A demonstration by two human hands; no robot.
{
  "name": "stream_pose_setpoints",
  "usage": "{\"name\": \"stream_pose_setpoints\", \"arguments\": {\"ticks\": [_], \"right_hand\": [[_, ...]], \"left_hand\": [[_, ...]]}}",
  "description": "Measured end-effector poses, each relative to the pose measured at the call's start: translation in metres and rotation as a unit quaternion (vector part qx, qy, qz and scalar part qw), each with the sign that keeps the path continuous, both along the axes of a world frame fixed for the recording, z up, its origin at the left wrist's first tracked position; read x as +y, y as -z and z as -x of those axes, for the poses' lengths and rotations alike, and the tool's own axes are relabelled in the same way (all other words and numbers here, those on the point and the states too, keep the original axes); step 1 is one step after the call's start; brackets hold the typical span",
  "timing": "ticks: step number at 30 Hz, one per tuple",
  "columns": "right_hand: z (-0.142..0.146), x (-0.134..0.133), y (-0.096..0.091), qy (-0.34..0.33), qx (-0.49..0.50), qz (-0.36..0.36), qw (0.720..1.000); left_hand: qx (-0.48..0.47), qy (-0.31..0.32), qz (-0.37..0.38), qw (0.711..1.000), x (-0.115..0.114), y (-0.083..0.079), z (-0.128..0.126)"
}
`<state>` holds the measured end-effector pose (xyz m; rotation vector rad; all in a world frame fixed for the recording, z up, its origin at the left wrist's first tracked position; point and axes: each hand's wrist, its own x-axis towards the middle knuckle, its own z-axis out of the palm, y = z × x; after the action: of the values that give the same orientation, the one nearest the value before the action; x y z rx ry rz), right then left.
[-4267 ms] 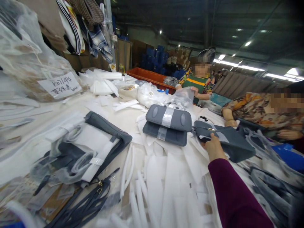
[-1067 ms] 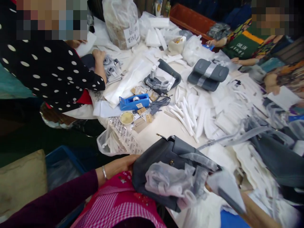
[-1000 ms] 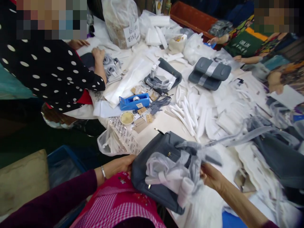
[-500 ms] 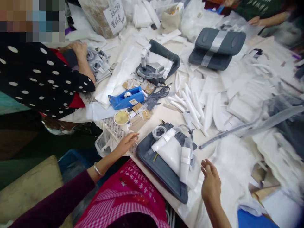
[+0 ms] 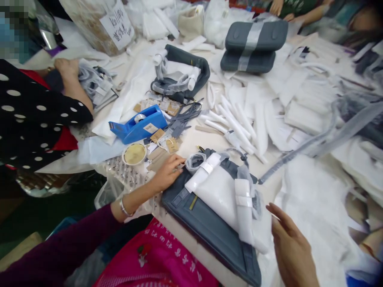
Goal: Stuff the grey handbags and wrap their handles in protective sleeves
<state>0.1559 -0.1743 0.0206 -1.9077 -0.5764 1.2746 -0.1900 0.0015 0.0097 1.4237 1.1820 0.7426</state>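
Note:
A dark grey-blue bag (image 5: 214, 229) lies flat at the table's front edge. White foam wrap (image 5: 218, 187) covers its middle, and foam sleeves (image 5: 243, 199) with clear tape go round its straps. Near its far left corner sits a plastic-wrapped coil (image 5: 196, 161). My left hand (image 5: 167, 172) is at that corner, fingers stretched out toward the coil and holding nothing; whether it touches the bag I cannot tell. Just off the bag's right side, my right hand (image 5: 291, 243) is open, with nothing in it.
Left of centre stand a blue tape dispenser (image 5: 139, 123) and a round tin (image 5: 134, 154), beside tags (image 5: 172, 144) and dark straps (image 5: 187, 117). Another wrapped bag (image 5: 200, 65) and a taped folded bag (image 5: 254, 44) lie farther back. White foam strips (image 5: 236, 119) spread rightward. A co-worker's hand (image 5: 67, 71) is at left.
My left hand has moved in to the bag's far left corner. My right hand shows nearer the camera, still beside the bag. The camera view has shifted, moving the background leftward and up.

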Motion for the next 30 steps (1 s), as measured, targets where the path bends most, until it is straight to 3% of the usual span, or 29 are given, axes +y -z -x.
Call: {"name": "stream_pose_setpoints", "arguments": {"ticks": [5,10,14,20,25,28,30], "right_hand": [[-0.029,0.031,0.009,-0.064,0.117,0.018,0.991],[-0.026,0.034,0.019,-0.127,0.196,-0.023,0.972],[-0.009,0.021,0.019,-0.159,0.185,-0.088,0.966],[0.013,0.011,0.012,-0.146,0.131,-0.188,0.962],[0.014,0.012,0.002,-0.129,0.121,-0.219,0.96],[0.013,0.013,-0.001,-0.115,0.118,-0.177,0.97],[0.013,0.015,0.0,-0.109,0.112,-0.154,0.976]], "left_hand": [[-0.084,0.113,0.014,0.99,0.033,0.017,-0.016],[-0.123,0.116,0.025,0.985,0.043,0.039,-0.025],[-0.102,0.11,-0.013,0.989,0.033,0.03,-0.018],[-0.126,0.136,-0.072,0.98,0.01,0.007,-0.015],[-0.129,0.191,-0.077,0.97,0.026,0.015,-0.034],[-0.142,0.237,-0.084,0.957,0.042,0.021,-0.042],[-0.176,0.223,-0.096,0.954,0.05,0.026,-0.045]]}}
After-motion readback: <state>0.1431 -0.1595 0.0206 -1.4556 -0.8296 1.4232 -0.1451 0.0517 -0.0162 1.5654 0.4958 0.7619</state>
